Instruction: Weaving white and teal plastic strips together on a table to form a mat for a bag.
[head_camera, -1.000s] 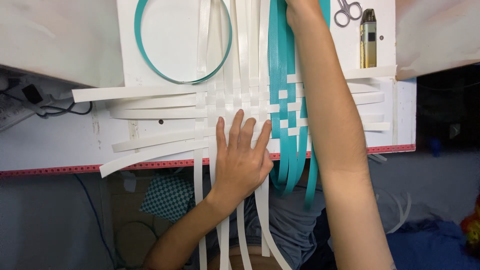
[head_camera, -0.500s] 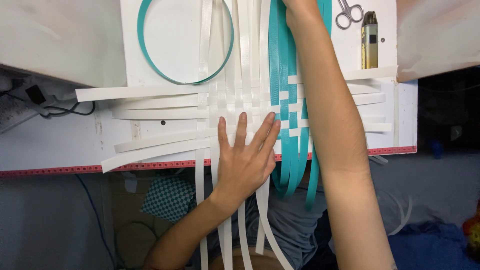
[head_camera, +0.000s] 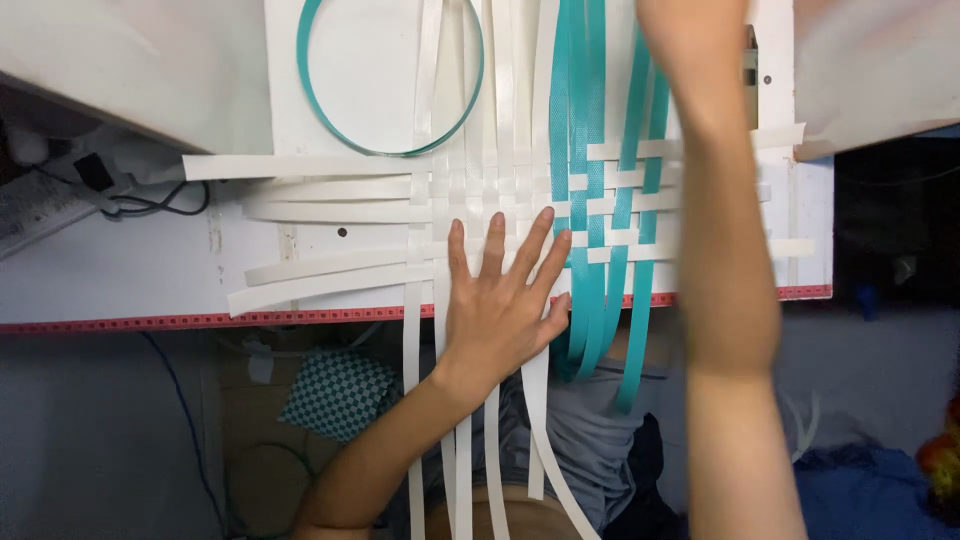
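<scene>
A flat weave of white plastic strips (head_camera: 350, 212) and teal strips (head_camera: 578, 120) lies on a white table (head_camera: 110, 275). My left hand (head_camera: 497, 310) presses flat on the weave near the table's front edge. Its fingers are spread and the fingertips rest where the white strips cross, just left of the teal ones. My right forearm reaches up across the right side of the weave and is blurred. My right hand (head_camera: 690, 25) is at the top edge of the view, beside the far ends of the teal strips. It is cut off, so its grip is hidden.
A teal strip ring (head_camera: 312, 95) lies at the back left. The long strip ends hang over the red-trimmed front edge (head_camera: 150, 322). Dark cables (head_camera: 150, 205) sit at the left. A chequered cloth (head_camera: 335, 390) and blue fabric (head_camera: 860, 490) lie below the table.
My right arm has swung left and now covers the scissors and the small device at the back right. My left hand has slid slightly right on the weave with its fingers spread wider.
</scene>
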